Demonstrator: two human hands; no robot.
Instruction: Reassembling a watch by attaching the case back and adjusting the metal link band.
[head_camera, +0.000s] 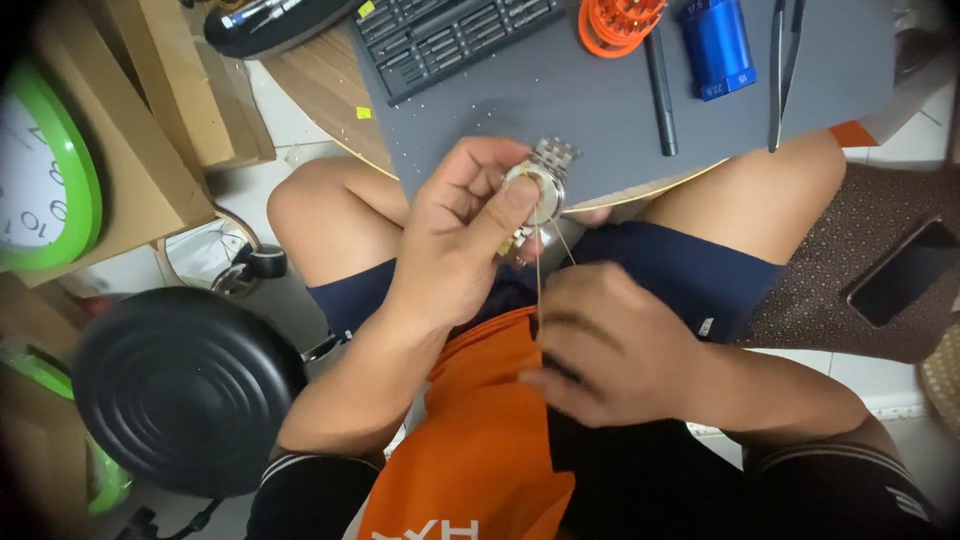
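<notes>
My left hand (455, 235) grips a silver wristwatch (542, 180) with a metal link band, thumb pressed on the case, held above my lap at the table's edge. My right hand (610, 345) sits lower, over my orange shirt, fingers pinched on thin tweezers (541, 275) whose tips reach up to the underside of the watch. The watch face is mostly covered by my thumb.
A grey work mat (600, 100) on a round wooden table holds a screwdriver bit set (450, 35), an orange round part (615, 20), a blue cylinder (716, 45), a black pen-like tool (660, 95) and tweezers (782, 70). A green clock (45, 170), cardboard box, black lid (185, 385) and phone (900, 272) lie around.
</notes>
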